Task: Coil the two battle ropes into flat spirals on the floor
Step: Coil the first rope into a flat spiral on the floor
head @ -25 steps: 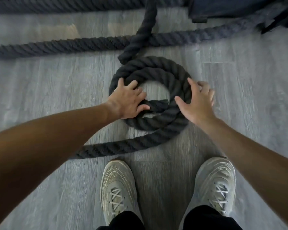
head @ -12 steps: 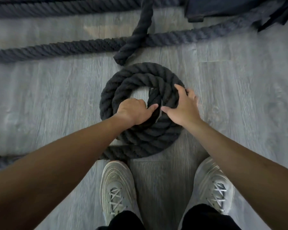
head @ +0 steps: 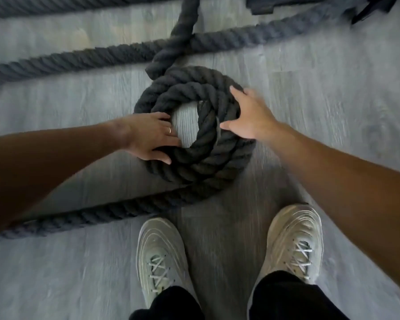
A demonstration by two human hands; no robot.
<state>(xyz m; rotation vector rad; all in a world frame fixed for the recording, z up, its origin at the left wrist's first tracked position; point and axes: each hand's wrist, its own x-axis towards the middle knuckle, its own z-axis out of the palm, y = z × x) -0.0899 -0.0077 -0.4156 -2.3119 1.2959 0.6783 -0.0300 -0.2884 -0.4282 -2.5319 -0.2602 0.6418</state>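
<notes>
Grey floor [head: 321, 112]: coil [head: 194, 162] lies flat, tail running left; both hands' fingers [head: 164, 155] spread on it

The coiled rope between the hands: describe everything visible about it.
The coiled rope is thick, dark grey, twisted-strand, fibrous-looking. It lies flat on the grey wood-look floor in about three turns around an open centre where floor shows. Its tail runs off the near side to the left. The left hand presses its left side, fingers at the inner edge; the right hand rests on its right side. Another rope's end touches its far edge.
</notes>
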